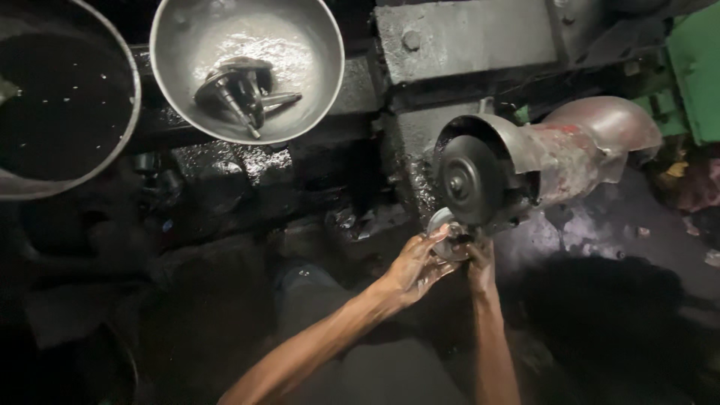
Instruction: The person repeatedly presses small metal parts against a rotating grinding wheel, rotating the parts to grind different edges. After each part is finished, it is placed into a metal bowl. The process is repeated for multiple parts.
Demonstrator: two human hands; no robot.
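Fingers [439, 238] press metal disc [442, 225] against grinding wheel [466, 180]; grimy floor [600, 225].

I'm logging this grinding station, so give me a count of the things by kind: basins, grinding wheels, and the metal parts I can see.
Metal basins: 2, one with parts, one with dark liquid
Grinding wheels: 1
Round metal parts held at the wheel: 1, by left hand and right hand
Parts in the basin: piled, cannot count
Total: 4 countable

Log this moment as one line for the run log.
left hand: grips round metal part | right hand: steadies it | part: at grinding wheel | bowl: metal pieces
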